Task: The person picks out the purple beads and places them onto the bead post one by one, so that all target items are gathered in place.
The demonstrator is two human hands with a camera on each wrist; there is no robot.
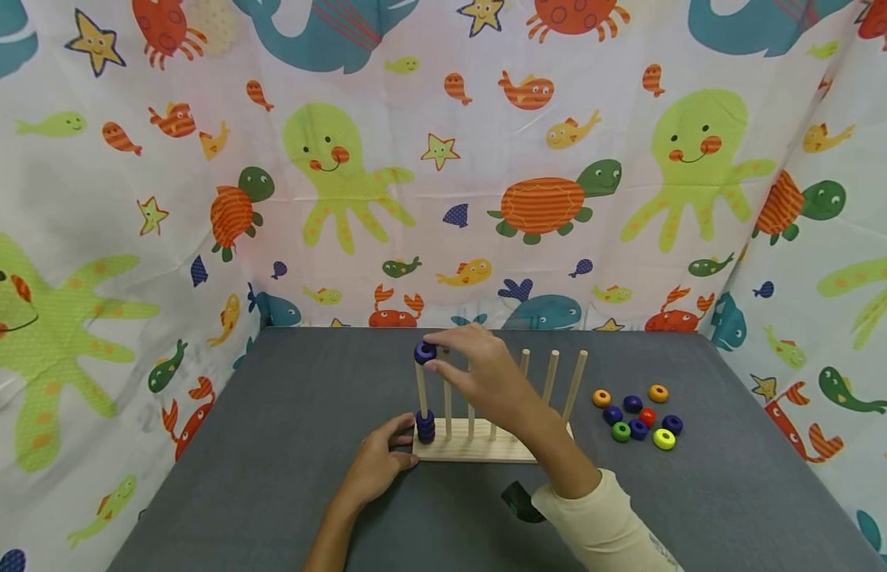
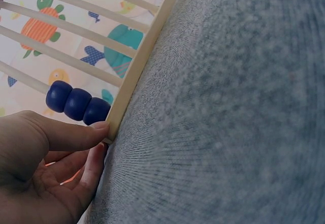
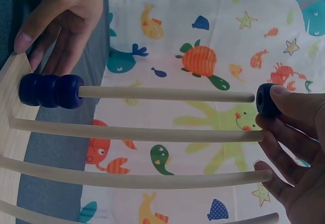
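Note:
A wooden peg rack (image 1: 479, 451) with a row of upright pegs stands on the grey table. On its leftmost peg, three dark blue beads (image 3: 51, 91) are stacked against the base. My right hand (image 1: 486, 373) pinches another blue bead (image 3: 267, 101) between thumb and fingers, right by the tip of that same peg. In the right wrist view the bead's hole faces the peg end, with a small gap between them. My left hand (image 1: 377, 465) grips the left end of the base, its thumb (image 2: 100, 127) on the wood beside the stacked beads.
To the right of the rack lie loose beads: several blue ones (image 1: 633, 403), orange ones (image 1: 658, 393), a red one (image 1: 648, 417), a green one (image 1: 620, 431) and a yellow one (image 1: 664, 438). A sea-animal curtain (image 1: 443, 262) hangs behind the table (image 1: 272, 477). A dark object (image 1: 522, 502) shows below my right wrist.

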